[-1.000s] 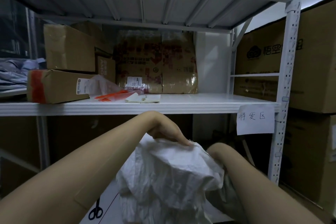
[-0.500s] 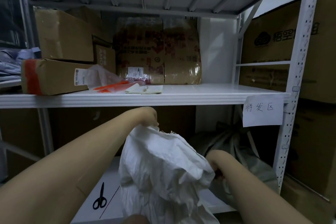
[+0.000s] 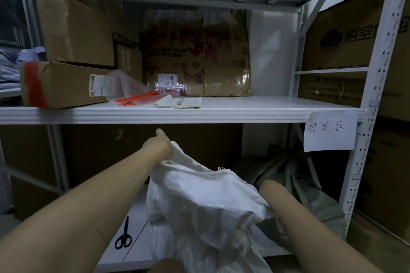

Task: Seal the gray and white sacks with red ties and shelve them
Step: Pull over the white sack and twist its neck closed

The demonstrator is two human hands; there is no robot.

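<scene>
The left hand (image 3: 160, 146) reaches forward from a long outstretched forearm, thumb raised, fingers closed on the upper edge of the white sack (image 3: 206, 201). That sack hangs crumpled between both arms, in front of the lower shelf (image 3: 133, 217), where black scissors (image 3: 124, 236) lie to the left. The right hand is buried behind the sack's folds, so I cannot tell its grip; only the forearm shows. On the middle shelf (image 3: 266, 106) sit cardboard boxes (image 3: 62, 83), a clear bag holding red ties (image 3: 135, 98), and a folded cloth (image 3: 178, 102). Farther right, the gray sack (image 3: 286, 168) slumps on the lower shelf behind the right forearm, below a handwritten paper label (image 3: 330, 131).
</scene>
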